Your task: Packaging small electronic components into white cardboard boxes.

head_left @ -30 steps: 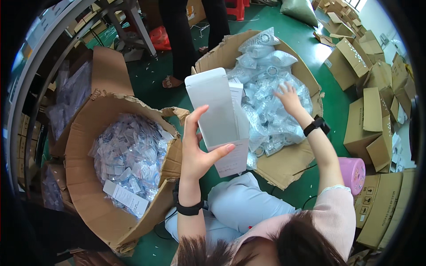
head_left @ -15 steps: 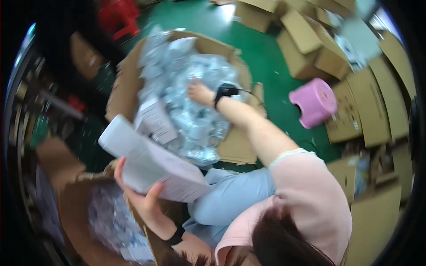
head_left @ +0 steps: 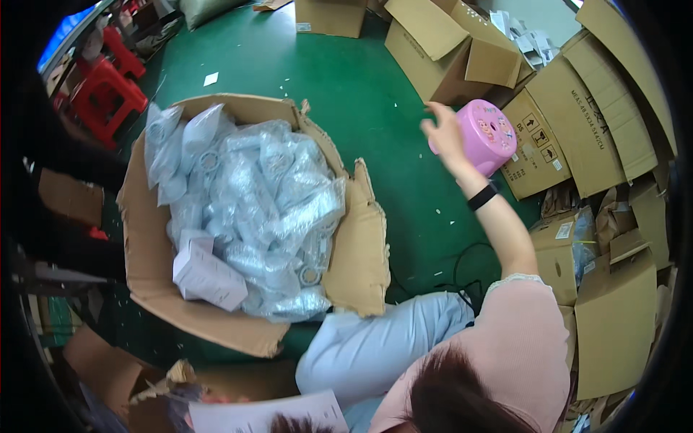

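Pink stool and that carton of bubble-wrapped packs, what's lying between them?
In the head view, green floor with small white scraps lies between carton and stool, with the right hand at the stool's carton-facing side; contact is unclear.

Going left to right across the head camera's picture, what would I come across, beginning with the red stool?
Red stool → torn-edged brown carton holding bubble-wrapped items → the person's right hand → pink stool → standing brown cartons.
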{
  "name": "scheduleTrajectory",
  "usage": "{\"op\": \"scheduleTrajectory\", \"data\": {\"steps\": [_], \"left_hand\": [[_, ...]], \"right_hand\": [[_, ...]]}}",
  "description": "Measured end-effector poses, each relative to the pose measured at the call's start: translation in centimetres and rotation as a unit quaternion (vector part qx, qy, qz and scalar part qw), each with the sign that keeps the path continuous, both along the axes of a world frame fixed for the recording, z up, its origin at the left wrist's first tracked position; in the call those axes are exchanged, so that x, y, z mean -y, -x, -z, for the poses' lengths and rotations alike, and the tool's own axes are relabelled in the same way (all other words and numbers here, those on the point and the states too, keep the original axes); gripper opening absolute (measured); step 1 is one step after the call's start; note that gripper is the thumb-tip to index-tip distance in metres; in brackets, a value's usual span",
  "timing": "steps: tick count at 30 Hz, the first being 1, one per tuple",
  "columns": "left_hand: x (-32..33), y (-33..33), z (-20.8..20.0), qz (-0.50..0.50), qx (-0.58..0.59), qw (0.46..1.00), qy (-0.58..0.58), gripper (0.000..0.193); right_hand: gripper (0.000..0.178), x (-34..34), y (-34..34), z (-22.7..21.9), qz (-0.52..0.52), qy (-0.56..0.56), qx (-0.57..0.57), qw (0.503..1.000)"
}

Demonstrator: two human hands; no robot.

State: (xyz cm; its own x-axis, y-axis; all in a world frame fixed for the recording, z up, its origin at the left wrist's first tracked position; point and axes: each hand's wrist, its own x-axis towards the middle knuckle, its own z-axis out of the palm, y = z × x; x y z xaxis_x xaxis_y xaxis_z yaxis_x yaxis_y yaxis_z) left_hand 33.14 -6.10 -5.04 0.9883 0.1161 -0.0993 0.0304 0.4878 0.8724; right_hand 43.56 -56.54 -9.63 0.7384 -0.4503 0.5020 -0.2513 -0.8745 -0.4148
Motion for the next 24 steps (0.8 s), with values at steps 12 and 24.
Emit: {"op": "scheduleTrajectory", "data": {"steps": [12, 24], "left_hand": [[0.0, -5.6, 1.6, 0.18, -0.112, 0.964, 0.158, 0.067], [-9.5, 5.2, -2.0, 0.29, -0.039, 0.924, 0.246, 0.064]], "right_hand": [[0.098, 31.1, 8.1, 13.1, 0.121, 0.227, -0.37, 0.893], [0.094, 22.8, 11.6, 12.7, 0.147, 0.132, -0.402, 0.894]]}}
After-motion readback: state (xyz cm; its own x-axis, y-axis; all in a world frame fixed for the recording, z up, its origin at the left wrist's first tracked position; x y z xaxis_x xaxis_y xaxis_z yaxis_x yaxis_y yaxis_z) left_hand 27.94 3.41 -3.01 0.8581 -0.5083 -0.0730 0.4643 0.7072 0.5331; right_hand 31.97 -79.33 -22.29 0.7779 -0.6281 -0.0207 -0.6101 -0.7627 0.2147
